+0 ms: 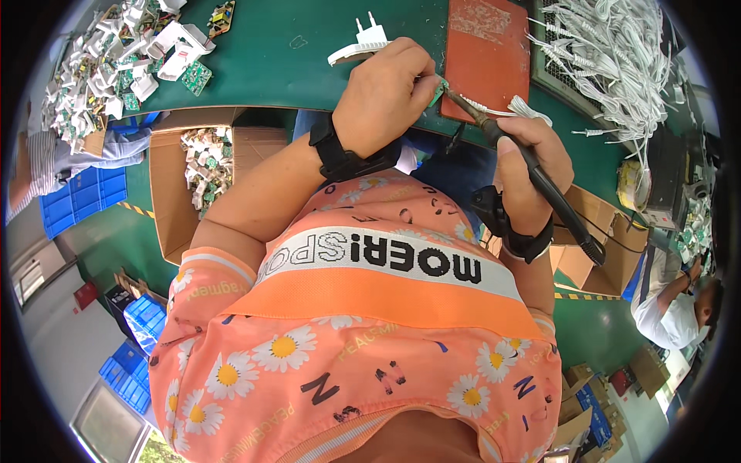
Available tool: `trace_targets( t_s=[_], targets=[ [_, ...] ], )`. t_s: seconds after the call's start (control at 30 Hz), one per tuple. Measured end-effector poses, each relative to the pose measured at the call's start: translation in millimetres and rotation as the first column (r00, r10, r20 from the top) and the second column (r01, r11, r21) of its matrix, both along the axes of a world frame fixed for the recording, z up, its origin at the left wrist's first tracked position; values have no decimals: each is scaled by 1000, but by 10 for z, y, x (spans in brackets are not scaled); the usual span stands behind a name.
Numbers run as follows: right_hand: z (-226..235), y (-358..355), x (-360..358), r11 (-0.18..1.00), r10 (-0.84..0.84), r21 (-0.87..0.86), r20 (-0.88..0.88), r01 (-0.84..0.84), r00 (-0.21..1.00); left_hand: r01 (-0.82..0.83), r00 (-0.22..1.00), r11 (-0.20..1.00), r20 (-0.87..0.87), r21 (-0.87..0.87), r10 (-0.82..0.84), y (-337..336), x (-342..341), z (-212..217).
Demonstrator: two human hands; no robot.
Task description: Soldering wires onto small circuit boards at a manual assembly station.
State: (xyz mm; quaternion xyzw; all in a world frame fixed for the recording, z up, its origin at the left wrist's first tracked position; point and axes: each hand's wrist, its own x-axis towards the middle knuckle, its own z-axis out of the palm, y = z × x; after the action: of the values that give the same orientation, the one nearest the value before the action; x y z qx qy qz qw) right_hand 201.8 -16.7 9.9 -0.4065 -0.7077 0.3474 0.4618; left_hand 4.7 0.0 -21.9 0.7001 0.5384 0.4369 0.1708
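My right hand (536, 166) is closed around a soldering iron (567, 212) with a black cord end, its tip pointing left. That tip meets a small green circuit board (438, 92) at the fingertips of my left hand (386, 92). My left hand is closed in a pinch on the board, which its fingers mostly hide. Just beyond the left knuckles is a white plug housing (370, 37) with two pins; I cannot tell whether the hand touches it. A white cable (529, 109) with a bundled end lies beside the right fingers, by the red-brown pad (486, 62).
White plug housings and circuit boards form a pile (116, 69) on the green table (270, 46) at left. White cables (610, 62) heap up at right. Below the edge stands a cardboard box (174, 193) of parts. Co-workers sit at both sides.
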Motion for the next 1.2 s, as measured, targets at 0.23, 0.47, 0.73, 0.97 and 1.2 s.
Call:
trace_targets(
  t_s=[0.23, 0.47, 0.73, 0.97, 1.2],
  targets=[
    [20, 26, 14, 994, 79, 67, 43, -81, 996, -36, 998, 999, -61, -36, 33, -2, -33, 33],
    [-29, 62, 46, 991, -14, 133, -50, 20, 999, -62, 998, 998, -29, -17, 62, 13, -1, 29],
    [-49, 49, -5, 998, 4, 62, -13, -3, 1000, -38, 990, 999, -133, 7, 39, 7, 48, 34],
    [-50, 46, 15, 998, -24, 51, 4, 24, 1000, -25, 988, 1000, -151, 10, 26, 17, 48, 50],
    [9, 40, 148, 958, -235, 141, -103, 248, 966, 14, 993, 1000, -117, 6, -14, -5, 2, 92]
  ],
)
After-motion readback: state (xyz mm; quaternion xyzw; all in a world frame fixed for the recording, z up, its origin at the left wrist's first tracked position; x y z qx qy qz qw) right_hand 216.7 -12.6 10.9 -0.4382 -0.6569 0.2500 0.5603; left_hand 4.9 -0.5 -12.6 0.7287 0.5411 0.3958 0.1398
